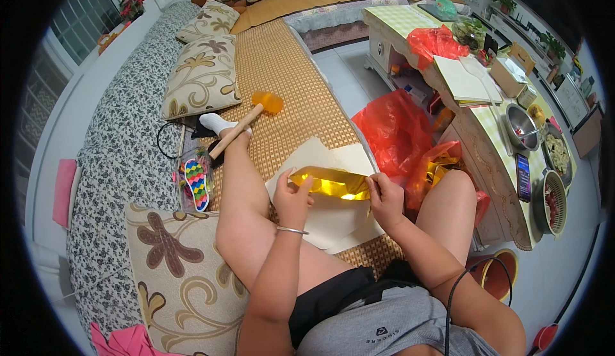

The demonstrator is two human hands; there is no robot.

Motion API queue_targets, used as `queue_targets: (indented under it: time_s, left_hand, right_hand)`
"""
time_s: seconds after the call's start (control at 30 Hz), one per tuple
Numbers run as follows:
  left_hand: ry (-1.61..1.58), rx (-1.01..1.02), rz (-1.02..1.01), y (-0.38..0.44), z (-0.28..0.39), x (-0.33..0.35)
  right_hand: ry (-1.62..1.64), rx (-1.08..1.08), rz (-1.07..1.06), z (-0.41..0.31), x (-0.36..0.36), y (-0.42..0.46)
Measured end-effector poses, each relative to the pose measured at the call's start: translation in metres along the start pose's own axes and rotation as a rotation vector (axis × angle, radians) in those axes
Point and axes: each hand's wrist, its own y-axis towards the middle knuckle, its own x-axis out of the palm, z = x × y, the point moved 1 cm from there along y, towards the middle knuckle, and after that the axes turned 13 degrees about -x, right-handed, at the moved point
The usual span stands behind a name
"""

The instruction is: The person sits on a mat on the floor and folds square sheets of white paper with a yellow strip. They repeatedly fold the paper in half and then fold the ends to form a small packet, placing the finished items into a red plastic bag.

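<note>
A folded piece of shiny gold foil paper (336, 183), long and boat-like, is held up between my two hands. My left hand (293, 195) pinches its left end between thumb and fingers, and a silver bangle circles that wrist. At the right end, my right hand (386, 197) grips the foil with thumb and forefinger. Beneath lie cream paper sheets (331, 233), spread on the woven mat between my legs. To the right, a red plastic bag (435, 156) with more gold foil (442, 167) inside rests against my knee.
A mallet (267, 103) with an amber head leans its wooden handle across my lower leg. Patterned cushions (202, 75) line the left side. On the right, a table (511, 221) bears a metal bowl (521, 125), a phone (523, 177) and a colander (551, 204). A bucket (499, 274) stands below.
</note>
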Motion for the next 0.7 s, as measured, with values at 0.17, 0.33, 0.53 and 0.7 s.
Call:
queue_targets:
  time_s: [0.17,0.33,0.53,0.7]
  left_hand:
    - [0.178,0.333,0.033,-0.01,0.005,-0.002]
    - [0.38,0.659,0.21,-0.014,0.01,-0.006]
    - [-0.131,0.396,-0.159,-0.011,0.003,-0.018]
    - [-0.108,0.308,-0.51,0.005,0.028,-0.026]
  right_hand:
    - [0.071,-0.017,0.037,-0.009,-0.006,0.002]
    - [0.006,-0.278,0.056,-0.002,-0.019,0.004]
    - [0.068,-0.238,0.152,-0.005,-0.031,0.01]
    - [0.197,-0.239,0.066,-0.011,-0.039,0.008]
